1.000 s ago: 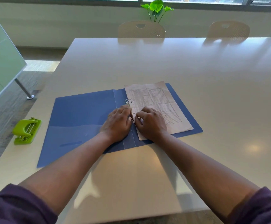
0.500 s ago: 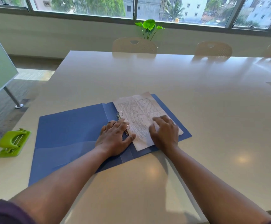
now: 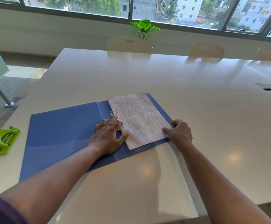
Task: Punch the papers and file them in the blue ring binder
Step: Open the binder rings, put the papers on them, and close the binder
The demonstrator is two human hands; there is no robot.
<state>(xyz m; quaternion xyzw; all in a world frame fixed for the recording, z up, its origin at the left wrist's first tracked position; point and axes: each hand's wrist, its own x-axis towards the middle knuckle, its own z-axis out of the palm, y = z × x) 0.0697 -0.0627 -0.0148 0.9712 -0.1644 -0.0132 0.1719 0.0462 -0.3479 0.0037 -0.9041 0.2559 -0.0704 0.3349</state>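
Meanwhile, a stack of printed table sheets (image 3: 138,120) is seen lying on the right-hand cover of an open blue plastic ring binder (image 3: 62,131), which is spread flat on a long pale glossy table (image 3: 172,78). The sheets' left edge appears to be threaded onto the metal rings: the far silver ring (image 3: 113,113) is visible, while the near one is largely hidden. The left hand (image 3: 108,136) is laid over the spine with fingers fairly straight and the thumb touching the paper edge, apparently to steady the binder; nothing is gripped by it. The right hand (image 3: 178,132) is set at the sheets' outer right edge, fingers curled, with thumb and fingertips seemingly pinching or squaring the paper's margin, though the contact is partly hidden. A lime-green plastic hole punch (image 3: 3,140) is left well apart at the table's left edge, suggesting punching is done. Filing is judged nearly complete, with closing the cover probably outstanding.
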